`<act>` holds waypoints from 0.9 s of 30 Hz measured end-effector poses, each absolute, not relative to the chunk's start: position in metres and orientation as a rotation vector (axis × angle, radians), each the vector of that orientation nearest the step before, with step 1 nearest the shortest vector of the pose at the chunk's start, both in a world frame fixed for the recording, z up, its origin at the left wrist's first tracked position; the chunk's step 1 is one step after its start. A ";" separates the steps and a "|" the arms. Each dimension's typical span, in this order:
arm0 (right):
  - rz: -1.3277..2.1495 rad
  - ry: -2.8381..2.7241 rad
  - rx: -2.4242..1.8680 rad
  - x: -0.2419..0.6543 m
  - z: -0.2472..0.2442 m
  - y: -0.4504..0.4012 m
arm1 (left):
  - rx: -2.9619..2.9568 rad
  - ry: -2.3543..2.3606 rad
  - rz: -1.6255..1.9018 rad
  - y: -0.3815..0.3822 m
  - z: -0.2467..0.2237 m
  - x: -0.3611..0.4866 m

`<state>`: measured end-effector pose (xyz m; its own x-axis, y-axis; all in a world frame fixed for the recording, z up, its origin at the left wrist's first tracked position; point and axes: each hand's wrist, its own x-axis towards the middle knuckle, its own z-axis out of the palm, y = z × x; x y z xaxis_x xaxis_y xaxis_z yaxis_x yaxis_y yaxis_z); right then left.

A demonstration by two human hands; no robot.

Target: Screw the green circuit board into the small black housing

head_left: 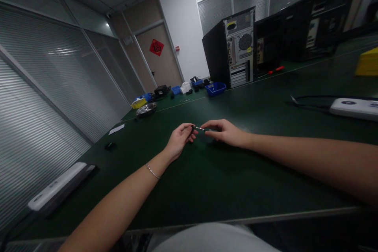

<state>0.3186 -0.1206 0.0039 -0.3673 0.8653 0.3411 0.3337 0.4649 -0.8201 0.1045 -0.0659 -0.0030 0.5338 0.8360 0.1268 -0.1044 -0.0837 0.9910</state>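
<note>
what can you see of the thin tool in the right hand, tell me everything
The thin, straight tool has a slim, silvery, metal-looking shaft and a dark handle, partly hidden by the fingers of the right hand. It is held nearly level, its shaft pointing toward a small dark piece in the left hand, above the dark green tabletop. Whether its tip touches the piece is too small to tell.

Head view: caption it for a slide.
Over a green table, left hand holds a dark part, right hand a thin tool pointed at it.
</note>
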 end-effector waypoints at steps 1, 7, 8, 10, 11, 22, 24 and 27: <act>0.830 -1.920 -1.005 0.319 0.004 -0.121 | 1.458 0.673 0.883 -0.066 -0.003 0.104; 0.767 -1.949 -1.037 0.319 0.003 -0.119 | 1.487 0.692 0.901 -0.063 -0.006 0.102; 0.759 -1.956 -1.042 0.319 0.004 -0.120 | 1.489 0.696 0.907 -0.063 -0.006 0.102; 0.745 -1.968 -1.053 0.318 0.006 -0.122 | 1.492 0.698 0.923 -0.063 -0.006 0.103; 0.738 -1.975 -1.058 0.318 0.007 -0.123 | 1.493 0.697 0.930 -0.063 -0.006 0.103; 0.698 -1.990 -1.096 0.319 0.006 -0.122 | 1.450 0.690 0.956 -0.067 0.001 0.102; 0.696 -1.988 -1.098 0.320 0.005 -0.121 | 1.450 0.690 0.957 -0.068 0.001 0.102; 0.695 -1.986 -1.089 0.319 0.005 -0.121 | 1.448 0.688 0.937 -0.068 0.001 0.101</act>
